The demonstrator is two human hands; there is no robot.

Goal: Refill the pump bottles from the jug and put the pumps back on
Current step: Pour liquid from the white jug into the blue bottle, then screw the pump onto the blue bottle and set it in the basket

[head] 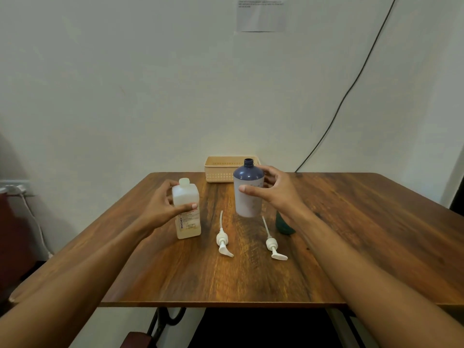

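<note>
The left hand [160, 209] grips a square translucent plastic bottle [188, 222]. The right hand [276, 192] grips a round blue-topped plastic bottle [247, 199] beside it.

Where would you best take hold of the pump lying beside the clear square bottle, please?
Pinch the pump at its white collar, coming from above: it lies flat on the table, its thin dip tube pointing away and its nozzle toward the person. The collar is the thickest part, so it is likely the firmest hold.
</note>
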